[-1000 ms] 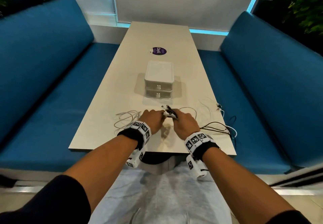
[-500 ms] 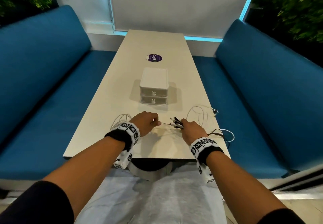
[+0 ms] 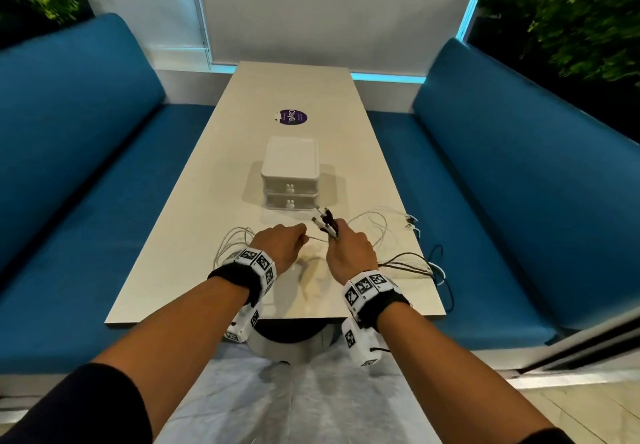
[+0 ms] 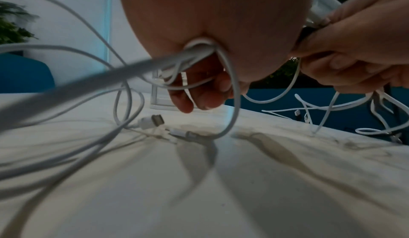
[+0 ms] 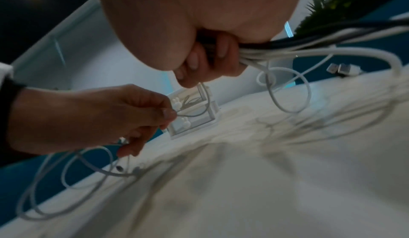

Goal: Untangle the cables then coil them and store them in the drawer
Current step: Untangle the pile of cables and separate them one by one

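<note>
My right hand grips a bundle of white and black cable ends, plugs sticking up toward the drawer unit; in the right wrist view the fingers curl round that bundle. My left hand pinches a thin white cable that runs across to the bundle, its loops lying on the table at left. In the left wrist view white cable passes through my left hand, with loose plugs on the table. The white two-drawer unit stands just beyond, both drawers closed.
Loose white cable loops and dark cables trail to the table's right edge and hang over it. A purple sticker lies farther back. Blue benches flank the table on both sides.
My hands have drawn apart, the left one pulling a white cable out sideways from the bundle. The right hand has risen with the bundle's plugs pointing up.
</note>
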